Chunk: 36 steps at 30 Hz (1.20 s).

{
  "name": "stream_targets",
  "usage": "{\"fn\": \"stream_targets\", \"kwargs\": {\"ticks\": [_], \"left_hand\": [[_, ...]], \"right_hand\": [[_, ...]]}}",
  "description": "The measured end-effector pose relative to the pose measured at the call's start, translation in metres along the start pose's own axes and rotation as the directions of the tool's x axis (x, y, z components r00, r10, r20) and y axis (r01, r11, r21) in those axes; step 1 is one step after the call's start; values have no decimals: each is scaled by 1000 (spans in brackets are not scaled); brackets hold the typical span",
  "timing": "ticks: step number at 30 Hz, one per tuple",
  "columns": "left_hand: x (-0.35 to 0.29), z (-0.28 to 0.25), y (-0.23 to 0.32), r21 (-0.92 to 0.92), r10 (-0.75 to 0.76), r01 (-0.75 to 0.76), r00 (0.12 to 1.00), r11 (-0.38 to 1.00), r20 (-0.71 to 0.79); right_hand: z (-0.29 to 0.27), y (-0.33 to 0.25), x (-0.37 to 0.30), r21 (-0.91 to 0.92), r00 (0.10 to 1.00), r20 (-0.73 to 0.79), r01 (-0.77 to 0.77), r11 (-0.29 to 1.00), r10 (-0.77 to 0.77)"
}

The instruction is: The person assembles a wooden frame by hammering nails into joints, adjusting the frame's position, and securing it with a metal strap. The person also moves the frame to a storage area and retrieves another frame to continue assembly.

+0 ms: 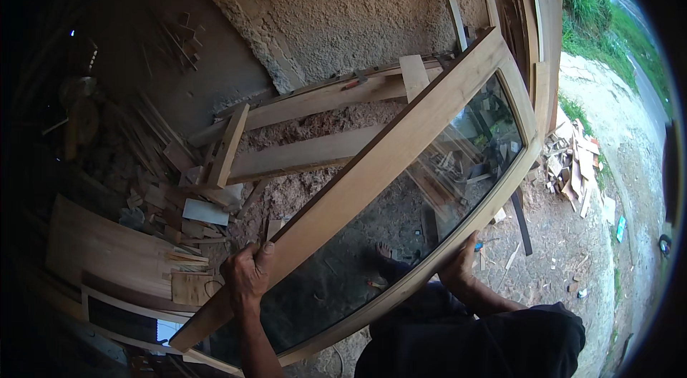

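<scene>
Left hand [247, 272], right hand [458, 267] hold glazed wooden frame [351, 192].

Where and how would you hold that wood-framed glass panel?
Probably by the two long wooden rails, left hand from the left, right hand from the right: they run along opposite sides of the tilted panel, with glass between.
</scene>
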<state>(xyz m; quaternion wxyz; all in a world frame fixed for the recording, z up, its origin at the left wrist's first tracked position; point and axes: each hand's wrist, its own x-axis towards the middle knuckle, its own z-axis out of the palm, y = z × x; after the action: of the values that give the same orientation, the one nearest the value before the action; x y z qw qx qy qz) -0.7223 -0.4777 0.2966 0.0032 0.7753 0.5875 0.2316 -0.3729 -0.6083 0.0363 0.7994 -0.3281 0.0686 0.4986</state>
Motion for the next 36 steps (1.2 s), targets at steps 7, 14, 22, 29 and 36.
{"fn": "stream_targets", "kwargs": {"ticks": [7,14,22,29,36], "left_hand": [[218,100,-110,50,23,-27,996,998,83],[406,202,-184,24,32,-43,939,999,343],[560,306,-186,-68,134,-117,799,991,587],[657,395,-208,-180,318,-264,721,948,616],[724,463,-217,-119,279,-291,603,949,748]], "right_hand": [[112,91,130,52,970,-114,-210,976,215],[180,127,208,-27,949,-171,-275,961,266],[260,147,255,-215,907,-409,-207,954,105],[317,187,307,-182,892,-452,-106,978,12],[321,239,365,-140,838,-544,-24,990,-56]]}}
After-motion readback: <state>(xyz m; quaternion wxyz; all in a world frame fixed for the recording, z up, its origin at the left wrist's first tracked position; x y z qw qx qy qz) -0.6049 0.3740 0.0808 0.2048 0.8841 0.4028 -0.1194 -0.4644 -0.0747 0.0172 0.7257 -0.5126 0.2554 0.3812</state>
